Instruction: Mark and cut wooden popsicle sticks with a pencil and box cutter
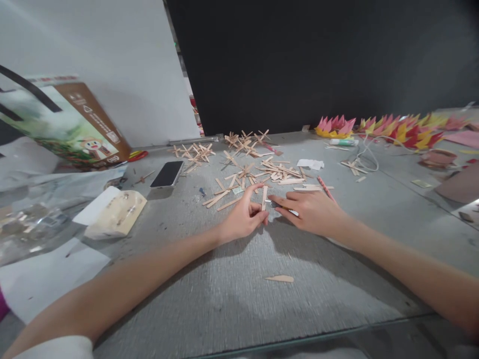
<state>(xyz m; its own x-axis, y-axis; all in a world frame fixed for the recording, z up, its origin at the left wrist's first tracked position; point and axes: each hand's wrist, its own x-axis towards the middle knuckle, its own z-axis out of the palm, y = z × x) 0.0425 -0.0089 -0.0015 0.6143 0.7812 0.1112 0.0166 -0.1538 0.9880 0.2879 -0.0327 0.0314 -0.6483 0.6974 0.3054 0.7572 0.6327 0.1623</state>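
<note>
Pinching a flat wooden stick (264,198) upright, the left hand (243,219) fingers (262,215) meet the right hand (312,212), whose fingers lie pressed together, perhaps on a small tool. Beyond lie loose sticks (277,172); the grey surface (232,299) toward its near edge is mostly bare, a phone (167,174) sits left.

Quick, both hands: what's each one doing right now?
Left hand: fingers closed on a small wooden stick, held upright.
Right hand: flat on the table, fingertips at the stick; grip cannot be told.
</note>
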